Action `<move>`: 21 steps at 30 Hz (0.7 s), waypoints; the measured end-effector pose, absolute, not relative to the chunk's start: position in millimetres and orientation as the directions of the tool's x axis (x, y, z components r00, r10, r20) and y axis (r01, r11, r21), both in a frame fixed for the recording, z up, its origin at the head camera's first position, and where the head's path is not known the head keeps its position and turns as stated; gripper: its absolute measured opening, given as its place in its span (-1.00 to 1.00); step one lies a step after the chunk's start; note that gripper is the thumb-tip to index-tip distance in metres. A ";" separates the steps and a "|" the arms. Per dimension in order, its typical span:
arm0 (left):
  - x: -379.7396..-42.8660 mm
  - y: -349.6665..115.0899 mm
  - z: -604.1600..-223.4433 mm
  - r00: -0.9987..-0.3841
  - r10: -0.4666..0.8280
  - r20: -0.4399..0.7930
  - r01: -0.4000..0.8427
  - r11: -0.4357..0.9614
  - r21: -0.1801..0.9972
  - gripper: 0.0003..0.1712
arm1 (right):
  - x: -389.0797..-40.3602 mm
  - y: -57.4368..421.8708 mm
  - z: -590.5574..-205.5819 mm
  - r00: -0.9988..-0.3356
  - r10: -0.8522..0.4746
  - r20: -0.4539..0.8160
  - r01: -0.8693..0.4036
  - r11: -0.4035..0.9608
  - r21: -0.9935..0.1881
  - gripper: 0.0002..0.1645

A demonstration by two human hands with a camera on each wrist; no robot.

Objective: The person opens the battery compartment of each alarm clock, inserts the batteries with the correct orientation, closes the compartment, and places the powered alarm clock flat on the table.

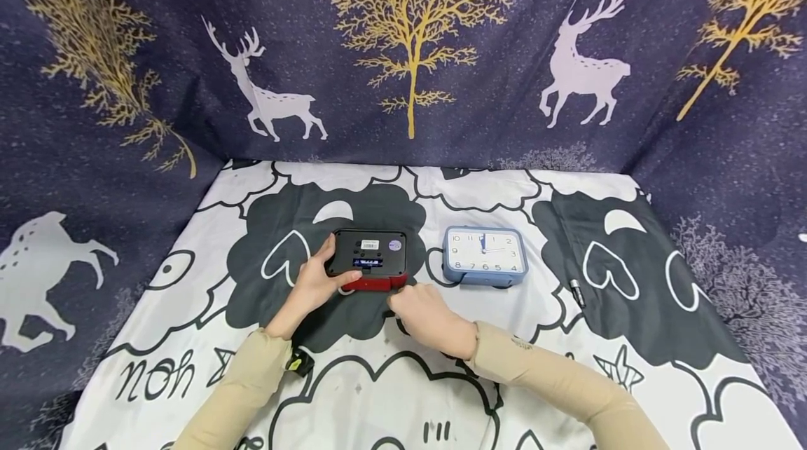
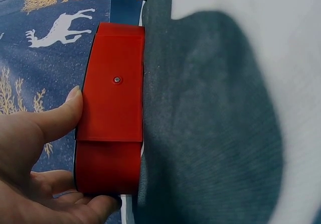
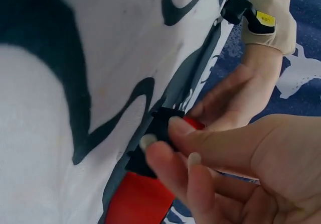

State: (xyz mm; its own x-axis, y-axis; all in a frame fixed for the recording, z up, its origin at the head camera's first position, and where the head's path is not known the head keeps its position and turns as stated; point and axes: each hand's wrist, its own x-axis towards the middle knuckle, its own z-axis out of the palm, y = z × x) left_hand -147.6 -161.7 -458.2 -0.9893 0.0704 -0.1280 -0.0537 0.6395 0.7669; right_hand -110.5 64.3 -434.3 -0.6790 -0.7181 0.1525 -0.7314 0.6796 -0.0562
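Observation:
A red alarm clock lies face down, its black back turned up. In the back's uncovered compartment sits a blue battery. My left hand grips the clock's left end, thumb on the near side and fingers round the far side; the clock's red underside fills part of the left wrist view. Beside the near right corner is my right hand, which pinches a small black battery cover between thumb and fingers. The head view hides that cover behind the hand.
To the right a blue alarm clock lies face up. Farther right is a small black-and-silver cylinder. A patterned cloth covers the table, and dark curtains with deer and trees hang behind and at both sides.

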 end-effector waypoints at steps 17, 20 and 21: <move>-147.1 -162.0 -455.8 -0.989 0.076 -0.123 -0.048 0.630 0.775 0.12 | -122.8 53.0 -409.2 -0.705 -0.620 0.344 -0.706 0.660 -0.258 -0.94; -146.8 -162.6 -457.0 -0.990 0.074 -0.122 -0.048 0.633 0.773 0.12 | -128.3 48.9 -409.6 -0.717 -0.587 0.376 -0.690 0.673 -0.266 -0.96; -146.7 -162.8 -457.2 -0.990 0.075 -0.118 -0.044 0.633 0.773 0.12 | -130.6 47.4 -410.3 -0.721 -0.575 0.386 -0.683 0.682 -0.260 -0.95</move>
